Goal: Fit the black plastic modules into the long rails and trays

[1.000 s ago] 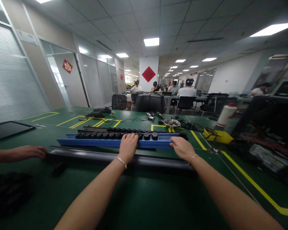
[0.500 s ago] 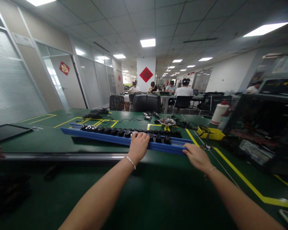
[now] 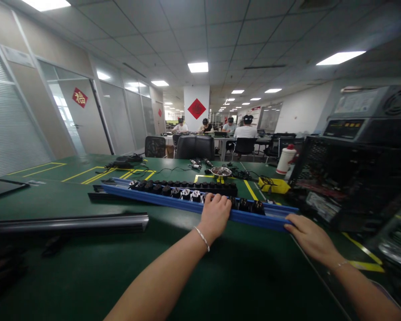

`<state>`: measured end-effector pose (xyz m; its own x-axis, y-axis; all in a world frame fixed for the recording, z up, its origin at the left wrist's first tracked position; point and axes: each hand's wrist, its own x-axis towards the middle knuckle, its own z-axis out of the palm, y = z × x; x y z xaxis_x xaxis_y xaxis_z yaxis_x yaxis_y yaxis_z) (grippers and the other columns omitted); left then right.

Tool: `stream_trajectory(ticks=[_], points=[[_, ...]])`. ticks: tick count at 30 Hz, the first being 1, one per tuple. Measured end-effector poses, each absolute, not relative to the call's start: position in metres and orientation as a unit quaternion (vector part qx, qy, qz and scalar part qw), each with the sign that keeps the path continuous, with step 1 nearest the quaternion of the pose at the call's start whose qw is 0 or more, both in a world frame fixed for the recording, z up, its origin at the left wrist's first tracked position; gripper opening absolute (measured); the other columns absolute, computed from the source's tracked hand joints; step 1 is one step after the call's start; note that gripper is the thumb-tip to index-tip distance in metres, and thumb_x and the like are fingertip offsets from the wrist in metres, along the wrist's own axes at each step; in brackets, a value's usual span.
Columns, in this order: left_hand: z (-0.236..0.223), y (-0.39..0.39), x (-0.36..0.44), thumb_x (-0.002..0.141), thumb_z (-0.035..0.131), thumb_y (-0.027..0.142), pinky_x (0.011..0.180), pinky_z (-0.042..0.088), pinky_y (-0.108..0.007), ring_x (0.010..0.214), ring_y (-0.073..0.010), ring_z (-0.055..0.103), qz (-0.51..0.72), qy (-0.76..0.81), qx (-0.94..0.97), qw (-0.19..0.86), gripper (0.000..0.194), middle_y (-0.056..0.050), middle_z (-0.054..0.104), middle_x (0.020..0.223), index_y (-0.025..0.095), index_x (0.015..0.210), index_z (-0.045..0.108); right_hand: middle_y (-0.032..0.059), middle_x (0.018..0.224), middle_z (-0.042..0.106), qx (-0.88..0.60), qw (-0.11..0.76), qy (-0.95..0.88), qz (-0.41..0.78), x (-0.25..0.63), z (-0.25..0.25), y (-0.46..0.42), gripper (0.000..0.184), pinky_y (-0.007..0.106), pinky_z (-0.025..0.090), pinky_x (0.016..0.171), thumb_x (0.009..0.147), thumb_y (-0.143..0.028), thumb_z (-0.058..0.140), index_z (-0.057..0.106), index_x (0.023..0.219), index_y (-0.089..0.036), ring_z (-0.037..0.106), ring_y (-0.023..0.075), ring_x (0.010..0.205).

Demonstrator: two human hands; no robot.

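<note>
A long blue channel (image 3: 183,205) lies slantwise across the green table, with a row of black and white socket-like blocks (image 3: 195,196) inside it. My left hand (image 3: 215,215) is closed over its near wall, right of the middle, hiding some blocks. At the channel's right end my right hand (image 3: 309,234) grips the corner between thumb and fingers. Just behind stands another row of black blocks (image 3: 232,189). A dark rail (image 3: 95,196) shows under the channel's left end. Nearer and to the left lies a glossy dark profile (image 3: 70,224).
A metal bowl (image 3: 221,171), cables and a yellow tray (image 3: 274,184) are at the back. A white bottle (image 3: 286,159) stands beside opened computer cases (image 3: 334,178) on the right. Dark pieces (image 3: 6,267) are heaped at the left edge. Several people sit farther off.
Both my hands have moved right with the blue channel, which now angles down to the right. The dark profile has shifted left. Another person's hand has withdrawn leftward, and the view has turned right.
</note>
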<state>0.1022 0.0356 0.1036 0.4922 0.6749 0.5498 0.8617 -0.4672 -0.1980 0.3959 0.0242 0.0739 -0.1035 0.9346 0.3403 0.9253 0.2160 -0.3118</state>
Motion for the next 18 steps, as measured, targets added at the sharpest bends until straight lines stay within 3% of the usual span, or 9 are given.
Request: stream_trajectory(ticks=[18], points=[[0.064, 0.023, 0.137, 0.086, 0.039, 0.013, 0.086, 0.034, -0.041, 0.089, -0.0207, 0.048, -0.195, -0.47, -0.84, 0.188, 0.017, -0.008, 0.056, 0.089, 0.015, 0.091, 0.055, 0.0036, 0.084, 0.061, -0.627, 0.19, -0.752, 0.073, 0.424, 0.057, 0.022, 0.025, 0.033, 0.04, 0.075, 0.08, -0.04, 0.037, 0.057, 0.076, -0.025, 0.052, 0.0207, 0.082]])
